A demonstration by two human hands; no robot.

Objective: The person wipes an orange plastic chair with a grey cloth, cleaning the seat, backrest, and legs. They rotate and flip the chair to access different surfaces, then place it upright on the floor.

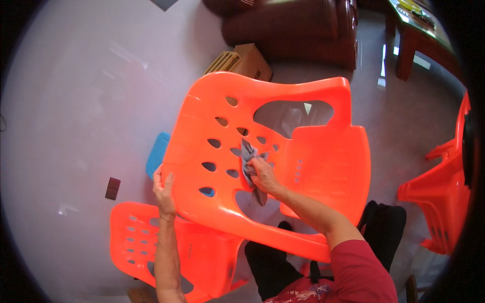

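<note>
A large orange plastic armchair [194, 126] with teardrop holes in its backrest lies tilted before me, its seat toward the right. My left hand [164, 189] grips the outer edge of the backrest on the left, fingers over the rim. Bunched in my right hand [261, 171] is a grey cloth [247, 154], pressed against the backrest near the seat. Part of the cloth hangs below the hand, over the armrest opening. A second, smaller-looking orange chair [212, 257] stands under and to the left, partly hidden by my left forearm.
A blue plastic item [157, 154] shows behind the backrest. Beyond stand a cardboard box [252, 60], a dark red leather sofa [283, 28] and a wooden table [406, 50] with things on it. Another orange chair [434, 192] is at right. A socket plate [112, 188] shows at left.
</note>
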